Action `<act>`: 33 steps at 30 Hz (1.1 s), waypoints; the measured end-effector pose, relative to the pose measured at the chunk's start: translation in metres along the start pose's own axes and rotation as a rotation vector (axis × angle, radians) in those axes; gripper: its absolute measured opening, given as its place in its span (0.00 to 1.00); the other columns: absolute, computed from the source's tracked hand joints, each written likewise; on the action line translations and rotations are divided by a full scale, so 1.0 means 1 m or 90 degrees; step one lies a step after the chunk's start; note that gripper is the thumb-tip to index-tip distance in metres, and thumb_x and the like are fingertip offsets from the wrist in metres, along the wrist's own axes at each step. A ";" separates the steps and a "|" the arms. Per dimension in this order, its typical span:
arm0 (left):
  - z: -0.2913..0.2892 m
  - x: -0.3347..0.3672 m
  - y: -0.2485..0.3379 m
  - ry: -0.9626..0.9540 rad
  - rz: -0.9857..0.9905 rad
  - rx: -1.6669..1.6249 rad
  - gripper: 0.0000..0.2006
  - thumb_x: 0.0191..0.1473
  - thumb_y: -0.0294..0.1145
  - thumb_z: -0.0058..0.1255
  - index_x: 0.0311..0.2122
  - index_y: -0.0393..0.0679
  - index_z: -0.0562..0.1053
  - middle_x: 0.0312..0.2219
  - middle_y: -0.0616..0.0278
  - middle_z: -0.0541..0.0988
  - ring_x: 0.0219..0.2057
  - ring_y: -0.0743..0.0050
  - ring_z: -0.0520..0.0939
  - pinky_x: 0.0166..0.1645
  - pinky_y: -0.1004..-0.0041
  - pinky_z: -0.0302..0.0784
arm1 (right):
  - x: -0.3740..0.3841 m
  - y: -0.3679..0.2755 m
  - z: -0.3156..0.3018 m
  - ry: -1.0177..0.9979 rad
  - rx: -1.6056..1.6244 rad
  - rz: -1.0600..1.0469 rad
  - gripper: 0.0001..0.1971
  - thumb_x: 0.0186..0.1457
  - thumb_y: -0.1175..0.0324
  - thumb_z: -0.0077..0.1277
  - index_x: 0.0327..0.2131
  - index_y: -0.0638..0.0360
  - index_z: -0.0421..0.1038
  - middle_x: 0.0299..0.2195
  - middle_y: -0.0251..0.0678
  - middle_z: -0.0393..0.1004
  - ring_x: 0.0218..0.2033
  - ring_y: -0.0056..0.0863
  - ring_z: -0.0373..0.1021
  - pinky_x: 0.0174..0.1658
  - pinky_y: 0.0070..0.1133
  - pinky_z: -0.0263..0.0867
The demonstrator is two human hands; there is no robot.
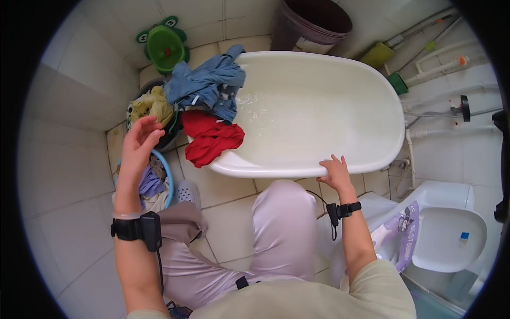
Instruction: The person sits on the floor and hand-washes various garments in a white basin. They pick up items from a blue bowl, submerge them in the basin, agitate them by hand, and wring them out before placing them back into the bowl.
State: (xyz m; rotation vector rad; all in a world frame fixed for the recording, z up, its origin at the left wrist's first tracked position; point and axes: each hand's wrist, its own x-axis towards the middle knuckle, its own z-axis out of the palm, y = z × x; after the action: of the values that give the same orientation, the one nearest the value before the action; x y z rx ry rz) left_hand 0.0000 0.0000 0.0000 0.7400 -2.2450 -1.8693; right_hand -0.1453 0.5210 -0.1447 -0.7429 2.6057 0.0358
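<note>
My left hand (142, 142) is raised with its fingers apart and nothing in them, near a heap of yellow cloth (152, 104) at the left. My right hand (336, 172) rests on the near rim of a white bathtub (319, 106), its fingers spread over the edge. Over the tub's left end hang a blue garment (208, 82) and, nearer to me, a bunched red garment (212, 139). The yellow cloth lies in a dark container, mostly hidden under the clothes.
A blue-rimmed basin (170, 178) with lilac and pale clothes stands at the left. Beyond are a green frog-shaped potty (164, 49) and a dark maroon bucket (313, 24). White pipes (441, 69) run along the right wall; a white toilet (451, 239) is at the lower right.
</note>
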 end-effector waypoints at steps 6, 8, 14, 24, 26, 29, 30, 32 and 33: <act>-0.049 0.007 -0.017 0.109 0.010 0.027 0.19 0.57 0.33 0.51 0.53 0.40 0.67 0.43 0.62 0.76 0.44 0.76 0.78 0.43 0.79 0.71 | 0.010 0.009 0.008 0.033 0.051 -0.084 0.24 0.30 0.58 0.68 0.37 0.52 0.78 0.31 0.40 0.78 0.34 0.42 0.73 0.40 0.33 0.69; -0.062 0.010 -0.033 0.189 -0.045 0.028 0.20 0.57 0.34 0.52 0.53 0.40 0.67 0.42 0.63 0.77 0.43 0.76 0.78 0.43 0.78 0.71 | 0.004 0.007 0.005 0.025 0.054 -0.092 0.23 0.31 0.60 0.67 0.37 0.51 0.78 0.28 0.41 0.78 0.31 0.43 0.73 0.37 0.33 0.70; -0.151 -0.004 -0.169 0.392 -0.206 0.266 0.23 0.47 0.38 0.60 0.47 0.38 0.71 0.36 0.57 0.79 0.38 0.67 0.80 0.41 0.72 0.75 | 0.018 -0.005 -0.031 -0.092 0.297 -0.097 0.26 0.40 0.61 0.66 0.45 0.60 0.75 0.41 0.47 0.77 0.44 0.39 0.74 0.47 0.27 0.68; -0.145 -0.054 -0.230 0.176 -0.266 0.597 0.36 0.29 0.44 0.71 0.48 0.45 0.72 0.47 0.49 0.70 0.50 0.51 0.72 0.53 0.63 0.70 | -0.003 -0.125 -0.160 -0.095 1.389 -0.463 0.19 0.61 0.55 0.47 0.50 0.53 0.64 0.31 0.36 0.73 0.27 0.24 0.65 0.33 0.24 0.60; -0.122 -0.045 -0.217 0.147 -0.262 0.697 0.40 0.27 0.45 0.72 0.51 0.48 0.70 0.49 0.49 0.69 0.51 0.49 0.71 0.53 0.62 0.70 | -0.009 -0.149 -0.163 -0.216 1.468 -0.492 0.17 0.61 0.54 0.47 0.48 0.53 0.64 0.29 0.36 0.72 0.26 0.24 0.65 0.31 0.24 0.60; -0.118 -0.060 -0.214 0.124 -0.242 0.792 0.45 0.25 0.47 0.72 0.54 0.51 0.67 0.51 0.48 0.67 0.53 0.46 0.69 0.54 0.59 0.69 | -0.015 -0.197 -0.153 -0.308 1.479 -0.457 0.14 0.61 0.56 0.46 0.44 0.54 0.64 0.26 0.35 0.73 0.22 0.23 0.66 0.29 0.23 0.61; -0.121 -0.063 -0.216 0.122 -0.228 0.812 0.47 0.24 0.48 0.73 0.56 0.52 0.66 0.51 0.48 0.66 0.53 0.46 0.69 0.55 0.58 0.68 | -0.016 -0.213 -0.151 -0.305 1.402 -0.400 0.12 0.61 0.60 0.47 0.43 0.56 0.66 0.26 0.35 0.74 0.24 0.23 0.68 0.30 0.24 0.63; -0.138 -0.069 -0.226 0.242 -0.226 0.686 0.49 0.24 0.50 0.73 0.57 0.52 0.64 0.52 0.46 0.65 0.54 0.44 0.68 0.56 0.57 0.67 | -0.015 -0.244 -0.139 -0.254 1.190 -0.333 0.09 0.59 0.68 0.47 0.42 0.60 0.68 0.28 0.36 0.76 0.27 0.24 0.71 0.33 0.24 0.68; -0.153 -0.076 -0.234 0.306 -0.227 0.624 0.50 0.24 0.51 0.73 0.58 0.52 0.64 0.52 0.45 0.65 0.54 0.44 0.67 0.56 0.56 0.66 | -0.015 -0.259 -0.130 -0.212 1.052 -0.319 0.08 0.58 0.72 0.47 0.40 0.63 0.70 0.29 0.36 0.77 0.29 0.24 0.73 0.35 0.23 0.70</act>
State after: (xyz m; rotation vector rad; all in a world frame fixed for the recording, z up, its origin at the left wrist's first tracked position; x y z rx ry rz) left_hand 0.1943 -0.1287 -0.1727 1.5705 -2.6794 -0.4068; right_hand -0.0539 0.2881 0.0030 -0.5386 1.2698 -1.6653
